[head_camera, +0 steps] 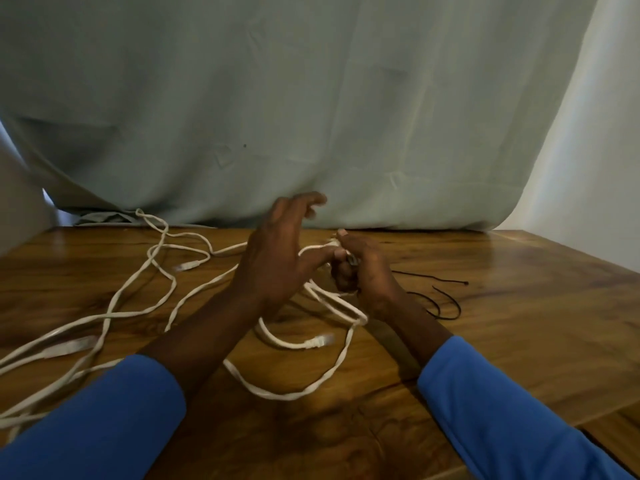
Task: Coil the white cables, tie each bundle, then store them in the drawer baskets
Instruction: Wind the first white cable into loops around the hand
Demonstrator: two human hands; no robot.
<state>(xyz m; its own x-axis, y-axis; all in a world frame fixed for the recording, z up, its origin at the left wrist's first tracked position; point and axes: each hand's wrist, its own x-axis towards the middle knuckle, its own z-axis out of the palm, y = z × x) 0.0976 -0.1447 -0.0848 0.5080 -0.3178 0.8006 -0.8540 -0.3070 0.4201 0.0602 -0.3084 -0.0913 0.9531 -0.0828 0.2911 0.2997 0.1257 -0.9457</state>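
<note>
Several long white cables (145, 271) sprawl in loose loops over the left and middle of the wooden table (519, 341). My right hand (363, 271) grips a small coil of white cable (332, 303), fingers curled round it. My left hand (280, 258) is just left of it, fingers spread and raised, its thumb touching the cable beside my right hand. A plug end (318, 341) lies on the table below the hands. A large cable loop (287, 389) hangs down toward me.
Thin black ties (443, 296) lie on the table to the right of my right hand. A pale green cloth (311, 116) hangs behind the table's far edge. A white wall (595, 168) is at the right.
</note>
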